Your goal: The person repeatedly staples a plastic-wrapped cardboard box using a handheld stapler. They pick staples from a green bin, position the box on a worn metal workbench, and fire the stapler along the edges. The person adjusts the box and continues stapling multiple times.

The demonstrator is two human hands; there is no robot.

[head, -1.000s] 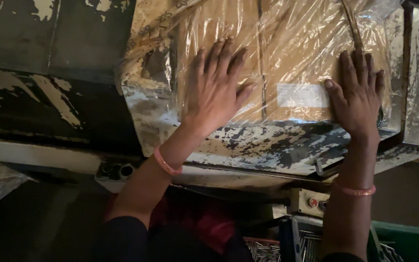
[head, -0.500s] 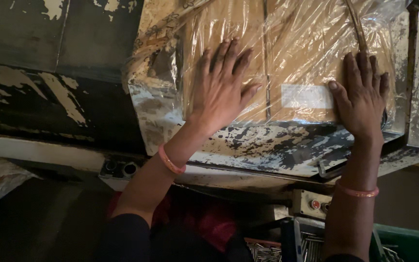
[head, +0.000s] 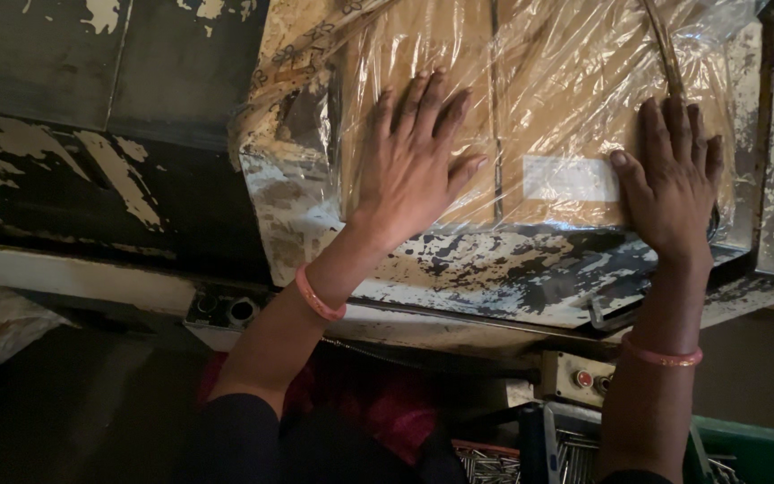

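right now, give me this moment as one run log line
left hand flat, fingers spread, on plastic-wrapped cardboard box | right hand flat on box by white label | box on worn machine table | both wrists: pink bangles

Glossy, crinkled clear plastic film (head: pixel 584 81) is covering a matt brown cardboard package (head: pixel 423 45), lying on a rough, paint-chipped metal bench (head: pixel 512 269).

left hand (head: pixel 414 166) flat, right hand (head: pixel 669 184) flat
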